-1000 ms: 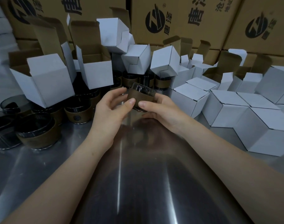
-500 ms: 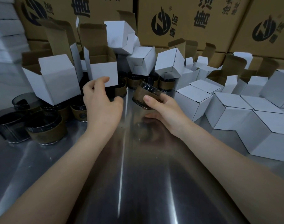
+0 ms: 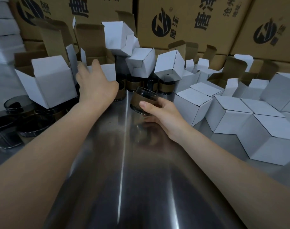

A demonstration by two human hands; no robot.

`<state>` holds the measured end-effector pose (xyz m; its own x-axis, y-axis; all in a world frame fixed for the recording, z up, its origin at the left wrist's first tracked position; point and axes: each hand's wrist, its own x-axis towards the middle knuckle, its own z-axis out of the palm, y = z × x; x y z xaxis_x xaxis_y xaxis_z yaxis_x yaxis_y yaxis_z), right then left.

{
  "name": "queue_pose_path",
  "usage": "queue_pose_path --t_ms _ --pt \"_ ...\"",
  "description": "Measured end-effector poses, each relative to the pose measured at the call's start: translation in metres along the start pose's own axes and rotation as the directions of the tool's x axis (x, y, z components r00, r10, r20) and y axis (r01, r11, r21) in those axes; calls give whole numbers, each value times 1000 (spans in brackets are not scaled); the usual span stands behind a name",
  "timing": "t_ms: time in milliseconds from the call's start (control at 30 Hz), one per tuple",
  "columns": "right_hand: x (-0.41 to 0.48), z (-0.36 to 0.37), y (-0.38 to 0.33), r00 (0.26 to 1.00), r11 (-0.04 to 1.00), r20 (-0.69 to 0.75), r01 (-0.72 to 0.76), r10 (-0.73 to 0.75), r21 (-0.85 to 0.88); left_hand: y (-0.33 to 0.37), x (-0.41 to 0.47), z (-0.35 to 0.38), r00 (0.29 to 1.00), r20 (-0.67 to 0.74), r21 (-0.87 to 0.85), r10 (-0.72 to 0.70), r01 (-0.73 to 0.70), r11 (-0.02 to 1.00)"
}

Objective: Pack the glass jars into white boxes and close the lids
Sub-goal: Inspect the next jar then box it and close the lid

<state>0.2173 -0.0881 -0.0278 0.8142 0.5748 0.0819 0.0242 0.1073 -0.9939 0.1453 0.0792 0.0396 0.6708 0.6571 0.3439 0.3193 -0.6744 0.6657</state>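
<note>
- Right hand [image 3: 164, 114] held one glass jar [image 3: 139, 98] at mid-table, just right of the centre line. Thumb was laid across the jar's brown band and the other fingers were wrapped round its far and under sides.
- The jar was tilted, mouth up and away, and lifted clear of the steel table [image 3: 124, 179]. Its reflection showed on the steel below.
- Left hand [image 3: 98, 86] was stretched out to the far left, flat against the front wall of an open white box [image 3: 108, 73].
- Left fingers were straight and slightly spread, tips at the box's top edge. Motion blur there, so I couldn't tell if any hooked over the rim.
- That box stood upright with its lid flap [image 3: 89, 36] raised, brown inside facing near.
- A second open box [image 3: 53, 83] sat just left of it, tipped toward the near-left and resting on jars.
- A row of banded jars [image 3: 134, 83] stood at far centre, beyond the held jar, with two white boxes [image 3: 141, 62] tumbled on top of them.
- More dark jars [image 3: 8, 129] were clustered at the near-left table edge.
- Closed white boxes [image 3: 230, 113] were packed edge to edge along the right side, the closest just beside the right hand.
- Further open boxes [image 3: 231, 75] stood behind those at far right, flaps up.
- Brown printed cartons [image 3: 182, 22] were stacked as a wall across the back.
</note>
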Motion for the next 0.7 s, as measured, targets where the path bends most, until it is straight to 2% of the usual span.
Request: queue_pose_path --t_ms 100,267,500,600,700 --pt "0 1 0 1000 1000 -10 -1 1 -24 -4 10 1 999 11 -81 -39 39 996" --pt "-2 1 -2 999 1000 -36 13 -12 26 -9 5 0 997 -71 -157 21 -31 987" --pt "-8 4 -17 969 969 -184 194 -165 152 -7 -38 2 955 -235 -90 183 -209 974" --pt "-13 9 -29 952 941 -221 258 -210 218 -6 -60 10 944 -245 -67 223 -246 967" --pt "-17 12 -34 930 929 -260 313 -258 197 -8 -74 18 942 -222 -41 251 -266 963"
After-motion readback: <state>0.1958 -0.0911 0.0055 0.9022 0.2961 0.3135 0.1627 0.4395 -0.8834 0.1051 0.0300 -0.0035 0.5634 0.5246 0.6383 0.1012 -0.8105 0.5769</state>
